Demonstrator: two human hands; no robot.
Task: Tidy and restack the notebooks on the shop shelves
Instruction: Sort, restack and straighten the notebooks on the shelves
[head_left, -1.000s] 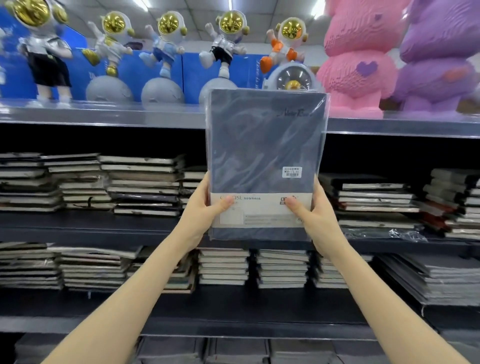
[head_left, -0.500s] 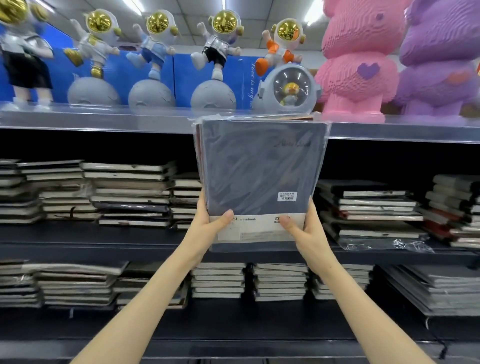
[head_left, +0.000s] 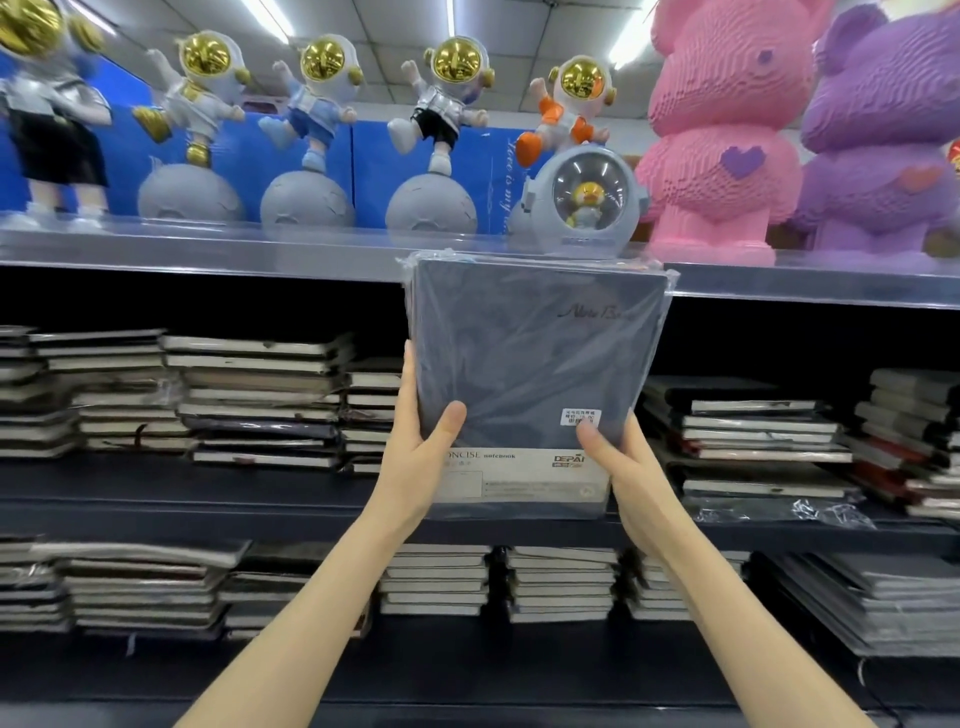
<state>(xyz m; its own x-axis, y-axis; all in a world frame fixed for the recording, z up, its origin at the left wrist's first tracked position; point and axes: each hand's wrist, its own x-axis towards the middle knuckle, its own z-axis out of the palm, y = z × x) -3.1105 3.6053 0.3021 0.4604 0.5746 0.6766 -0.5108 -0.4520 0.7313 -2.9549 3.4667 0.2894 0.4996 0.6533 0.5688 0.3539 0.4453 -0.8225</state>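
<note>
Before the shelf (head_left: 156, 486), left hand (head_left: 415, 467) and right hand (head_left: 631, 480) clasp a wrapped notebook (head_left: 535, 364) upright.
Probably next: lay it flat on a stack (head_left: 366, 415).

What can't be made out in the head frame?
Head view only:
- notebook: how many in the pack, edges too blurred.
- price sticker: print too small; thumb of the right hand overlaps its edge.
- left hand: fingers hidden behind the notebook.
- leftmost astronaut figure: cut by frame edge.
</note>
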